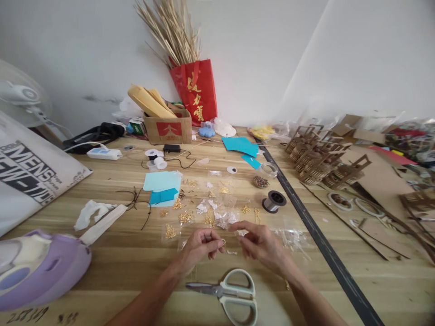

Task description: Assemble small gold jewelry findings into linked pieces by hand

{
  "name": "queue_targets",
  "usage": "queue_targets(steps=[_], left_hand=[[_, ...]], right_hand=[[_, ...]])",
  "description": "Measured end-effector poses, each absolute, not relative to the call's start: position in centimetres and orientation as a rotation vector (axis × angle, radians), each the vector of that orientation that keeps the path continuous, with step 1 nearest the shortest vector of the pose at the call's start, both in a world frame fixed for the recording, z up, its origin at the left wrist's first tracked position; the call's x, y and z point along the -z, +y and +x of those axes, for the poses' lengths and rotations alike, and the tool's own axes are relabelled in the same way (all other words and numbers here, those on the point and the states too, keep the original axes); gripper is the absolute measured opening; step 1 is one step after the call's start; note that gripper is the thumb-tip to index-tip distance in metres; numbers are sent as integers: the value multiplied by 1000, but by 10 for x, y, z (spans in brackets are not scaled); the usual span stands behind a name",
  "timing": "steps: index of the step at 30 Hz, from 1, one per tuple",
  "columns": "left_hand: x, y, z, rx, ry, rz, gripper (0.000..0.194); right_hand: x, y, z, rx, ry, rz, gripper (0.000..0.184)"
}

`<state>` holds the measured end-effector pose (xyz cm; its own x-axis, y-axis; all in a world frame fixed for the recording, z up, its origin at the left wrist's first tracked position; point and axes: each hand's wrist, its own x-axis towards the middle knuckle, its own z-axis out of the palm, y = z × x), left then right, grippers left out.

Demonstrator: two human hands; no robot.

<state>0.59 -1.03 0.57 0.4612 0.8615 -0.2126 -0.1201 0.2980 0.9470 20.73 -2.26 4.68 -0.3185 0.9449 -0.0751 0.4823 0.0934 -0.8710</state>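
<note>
The room is closed off at the back by a pale wall (251, 54), below which a wood-grained table (129, 262) is crossed by a dark strip (316, 231). At the left edge, a printed white bag (34, 167), a fan (20, 93) and a purple-and-white appliance (44, 271) are seen. Dry stalks (173, 34) are held upright in a red bag (197, 90), beside which a cardboard box (170, 130) is set. On the right, small brown baskets (316, 156) are clustered. Scissors (236, 292) are laid at the near side, below the hands. Blue sheets (240, 146) and a wire spool (273, 201) are placed farther back. Small gold pieces (186, 217) are spread mid-table in piles. A small gold ring (223, 242) is pinched at the fingertips of the left hand (204, 244), above the table. The right hand (260, 244) is held just beside it, fingers loosely bent; whether anything is gripped there cannot be told.
</note>
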Motion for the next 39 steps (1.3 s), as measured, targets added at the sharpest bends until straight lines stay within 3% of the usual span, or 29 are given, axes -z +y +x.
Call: queue_targets(steps=[5, 14, 26, 39], left_hand=[[-13, -13, 7, -775, 862, 1082, 24], [-8, -13, 7, -787, 820, 1063, 20], [-8, -12, 8, -863, 891, 1027, 21], [-21, -15, 11, -864, 932, 1048, 25]], right_hand=[[-20, -21, 189, -1113, -1897, -1244, 14], [-15, -20, 187, -1133, -1889, -1251, 10], [-9, -15, 194, -1336, -1602, -1223, 31], [-2, -20, 182, -1578, -1451, -1157, 34]])
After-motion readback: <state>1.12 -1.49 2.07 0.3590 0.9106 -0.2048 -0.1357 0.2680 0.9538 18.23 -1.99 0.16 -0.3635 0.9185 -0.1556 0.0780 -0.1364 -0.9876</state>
